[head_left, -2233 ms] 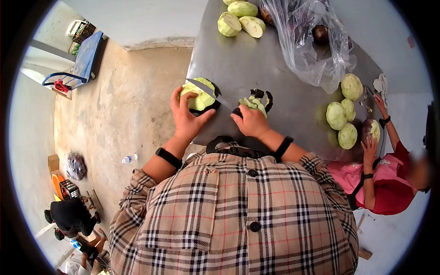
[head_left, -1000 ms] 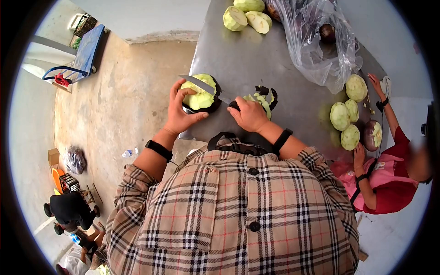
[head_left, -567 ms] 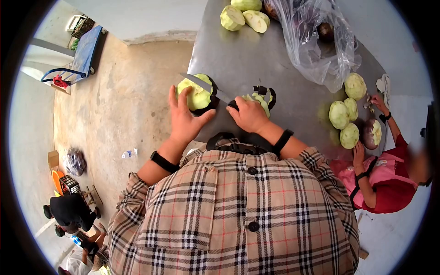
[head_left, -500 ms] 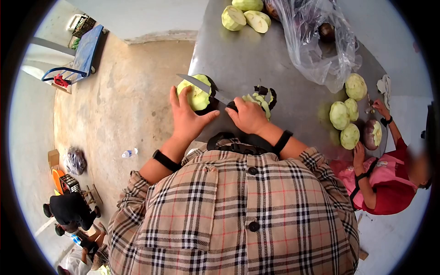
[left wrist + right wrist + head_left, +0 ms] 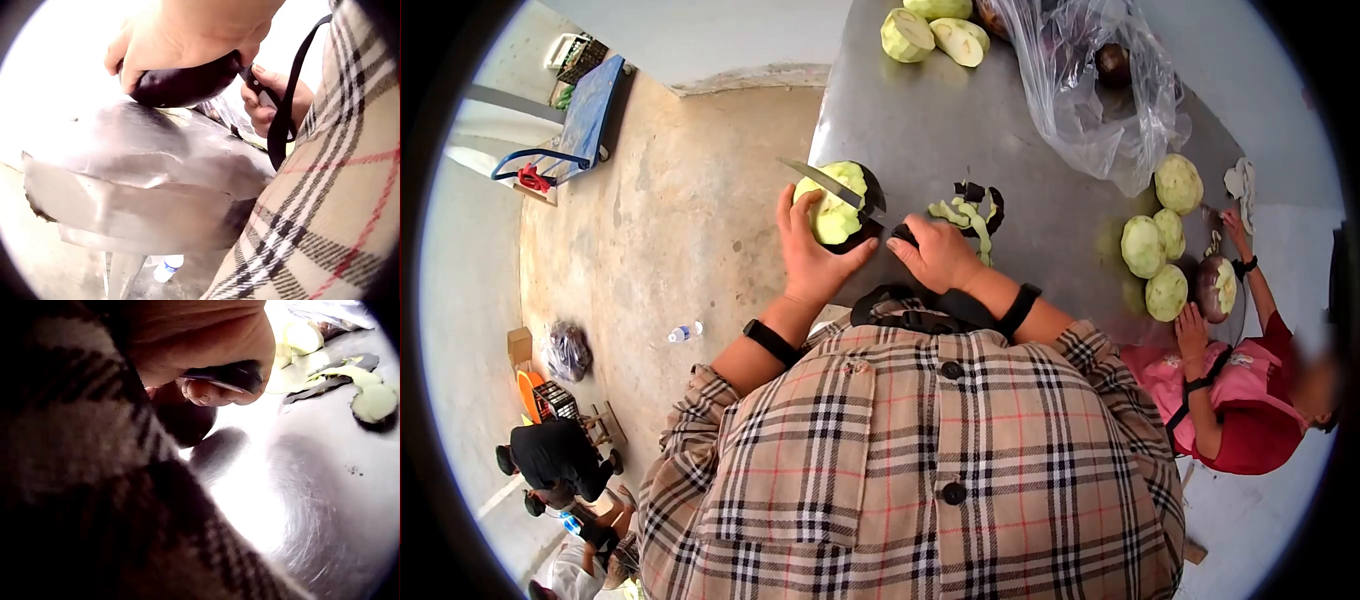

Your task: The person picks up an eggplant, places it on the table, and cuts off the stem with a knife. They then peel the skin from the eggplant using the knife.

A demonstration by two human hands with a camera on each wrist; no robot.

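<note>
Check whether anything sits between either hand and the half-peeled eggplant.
Nothing visible does. The left hand grips the eggplant directly, and the right hand holds the knife, whose blade lies across the peeled flesh. The peel scraps lie apart on the table, off to the right.

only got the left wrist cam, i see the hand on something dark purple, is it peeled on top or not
observer: Mostly. The head view shows the eggplant pale green on top, with dark skin only along its right and near sides.
operator: wheres the blade, i just see a black handle
observer: The knife lies with its blade across the eggplant's top, tip pointing away to the left. The right hand grips the handle.
operator: any scraps around
observer: A pile of peelings lies on the metal table, just beyond the right hand.
</note>
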